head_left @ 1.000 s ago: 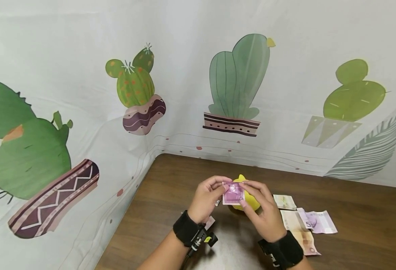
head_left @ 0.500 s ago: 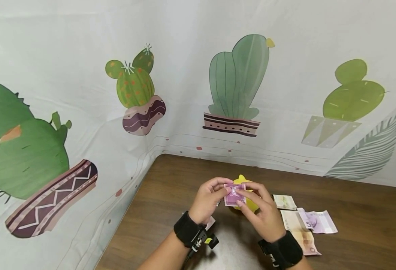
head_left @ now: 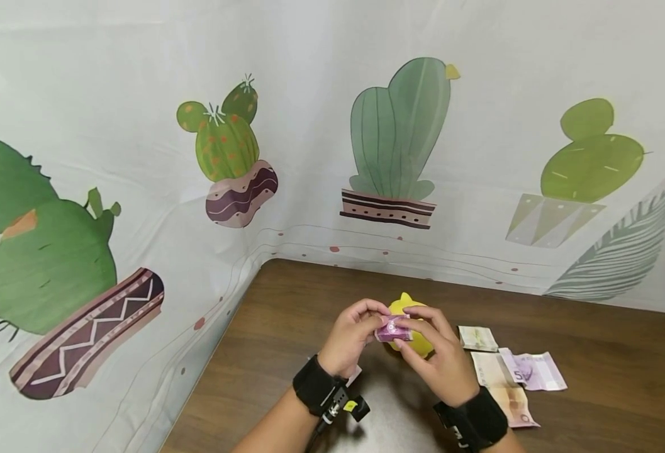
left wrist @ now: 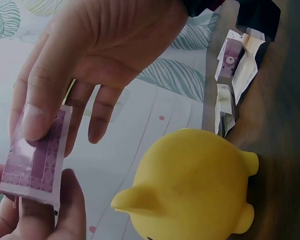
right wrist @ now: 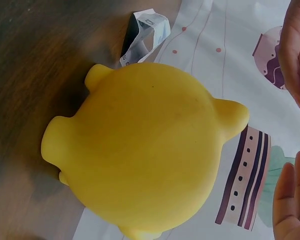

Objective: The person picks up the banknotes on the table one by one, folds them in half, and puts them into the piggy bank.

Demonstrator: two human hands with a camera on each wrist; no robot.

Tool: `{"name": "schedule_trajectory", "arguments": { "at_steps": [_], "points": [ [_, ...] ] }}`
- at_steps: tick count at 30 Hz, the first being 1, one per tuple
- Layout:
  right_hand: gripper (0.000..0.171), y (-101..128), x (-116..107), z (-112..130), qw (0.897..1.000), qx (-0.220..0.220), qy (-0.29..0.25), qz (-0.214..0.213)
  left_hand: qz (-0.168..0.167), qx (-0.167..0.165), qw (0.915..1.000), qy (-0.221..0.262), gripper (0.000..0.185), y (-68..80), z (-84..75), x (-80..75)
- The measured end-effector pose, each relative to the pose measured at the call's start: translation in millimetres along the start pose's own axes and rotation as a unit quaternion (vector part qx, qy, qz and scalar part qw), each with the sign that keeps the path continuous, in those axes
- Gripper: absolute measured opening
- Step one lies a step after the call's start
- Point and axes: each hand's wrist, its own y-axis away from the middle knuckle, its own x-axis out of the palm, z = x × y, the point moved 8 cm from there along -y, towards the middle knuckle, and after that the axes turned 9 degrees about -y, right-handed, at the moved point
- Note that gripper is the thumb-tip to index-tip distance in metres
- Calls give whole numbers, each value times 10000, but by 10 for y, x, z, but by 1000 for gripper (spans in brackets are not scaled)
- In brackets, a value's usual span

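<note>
1. Nearest, at about 6 o'clock in the head view: two wrists in black bands, raised over the brown counter [head_left: 287, 302].
2. Just beyond, left hand [head_left: 350, 333] and right hand [head_left: 434, 358] meeting around a purple banknote [head_left: 391, 328]; fingers of both curled and pinching it, left at its 9 o'clock end, right at 3 o'clock.
3. From the left wrist view: right thumb pressed flat on the purple banknote [left wrist: 37, 160] from above, left fingers [left wrist: 70, 210] pinching it from below; remaining right fingers hanging loosely spread.
4. Probably mid-fold. To do it well: edges lined up square, crease pressed firmly between thumb and fingers, packet kept narrow and flat, grip kept on both ends so nothing springs open.
5. Look of the note: purple-pink with a pale grid pattern, already doubled into a small oblong, held in the air just above and in front of the yellow piggy bank [head_left: 414, 333].
6. Piggy bank: smooth, rounded, stubby ears and feet, standing on the counter.
7. Farther out at 3 o'clock: loose banknotes [head_left: 521, 371] lying flat, well apart from the hands.
8. Farthest: cactus-print cloth [head_left: 400, 138] as backdrop.
</note>
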Motion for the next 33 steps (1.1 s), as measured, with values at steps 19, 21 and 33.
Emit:
{"name": "schedule_trajectory", "arguments": {
  "at_steps": [19, 21, 33],
  "points": [
    [24, -20, -54, 32, 9986, -411, -146, -286, 430, 18, 9987, -283, 28, 6, 44, 100],
    [25, -22, -60, 32, 9986, -392, -175, -298, 502, -46, 9980, -378, 30, 6, 53, 109],
    [31, -8, -92, 2, 9984, -277, -300, -398, 682, -241, 9965, -429, 25, 2, 87, 142]
  ]
}}
